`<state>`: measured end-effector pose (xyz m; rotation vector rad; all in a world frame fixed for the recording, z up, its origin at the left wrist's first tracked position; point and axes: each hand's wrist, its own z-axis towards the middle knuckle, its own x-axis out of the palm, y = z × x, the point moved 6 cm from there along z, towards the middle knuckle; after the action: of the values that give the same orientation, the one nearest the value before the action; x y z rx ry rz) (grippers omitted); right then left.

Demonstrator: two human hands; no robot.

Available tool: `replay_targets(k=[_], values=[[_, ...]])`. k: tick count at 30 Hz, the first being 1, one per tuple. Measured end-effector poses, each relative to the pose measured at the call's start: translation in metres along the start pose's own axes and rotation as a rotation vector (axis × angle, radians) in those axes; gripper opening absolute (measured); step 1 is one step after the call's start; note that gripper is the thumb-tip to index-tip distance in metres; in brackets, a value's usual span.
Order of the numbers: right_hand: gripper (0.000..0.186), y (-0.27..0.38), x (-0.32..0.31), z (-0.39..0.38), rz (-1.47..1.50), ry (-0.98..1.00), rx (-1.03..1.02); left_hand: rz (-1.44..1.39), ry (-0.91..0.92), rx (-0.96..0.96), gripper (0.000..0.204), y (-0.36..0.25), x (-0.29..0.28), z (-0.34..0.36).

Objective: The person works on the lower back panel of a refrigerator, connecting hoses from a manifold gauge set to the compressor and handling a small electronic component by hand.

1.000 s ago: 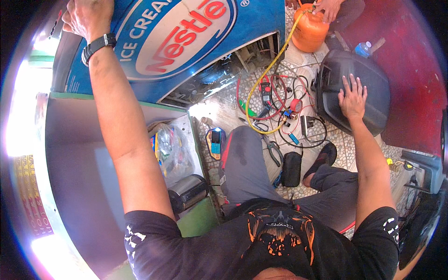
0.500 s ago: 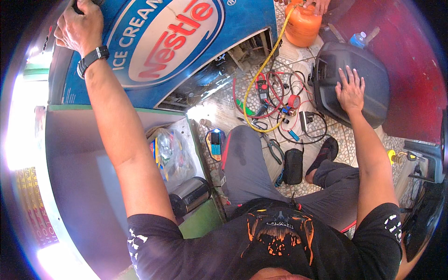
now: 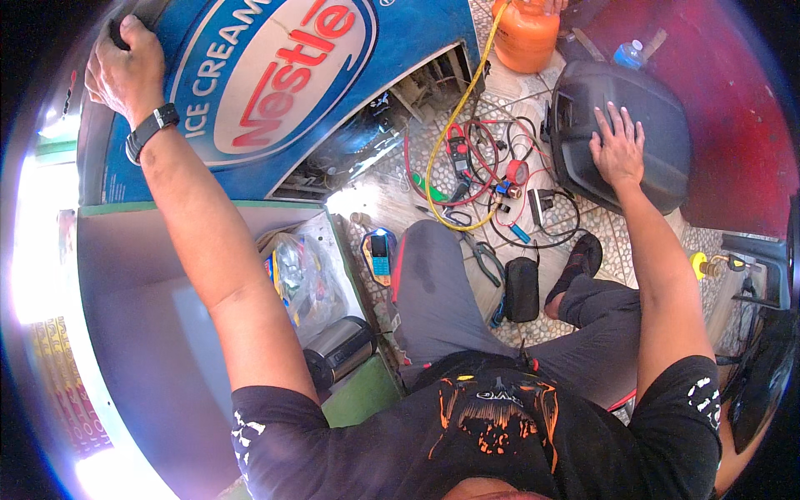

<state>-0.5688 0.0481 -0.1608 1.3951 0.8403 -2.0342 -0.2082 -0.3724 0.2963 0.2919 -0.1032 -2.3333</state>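
Note:
My left hand, with a black watch on the wrist, grips the top edge of a blue chest freezer at the upper left. My right hand lies flat, fingers spread, on a black plastic case at the upper right. My grey-trousered legs fold on the tiled floor between them. In front of my knees lie red and yellow hoses with a gauge set.
An orange gas cylinder stands at the top, with another person's hand on it. A clamp meter, pliers and a black pouch lie on the floor. A grey box with bags and a metal can is on my left.
My left hand slid left and down along the freezer's top edge. My right hand stayed flat on the black case. The view shifted slightly.

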Motion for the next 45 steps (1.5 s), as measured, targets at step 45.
replay_targets(k=[45], values=[[0.056, 0.009, 0.0, 0.001, 0.018, -0.016, -0.014, -0.588, 0.369, -1.308, 0.018, 0.038, -0.07, -0.478]])
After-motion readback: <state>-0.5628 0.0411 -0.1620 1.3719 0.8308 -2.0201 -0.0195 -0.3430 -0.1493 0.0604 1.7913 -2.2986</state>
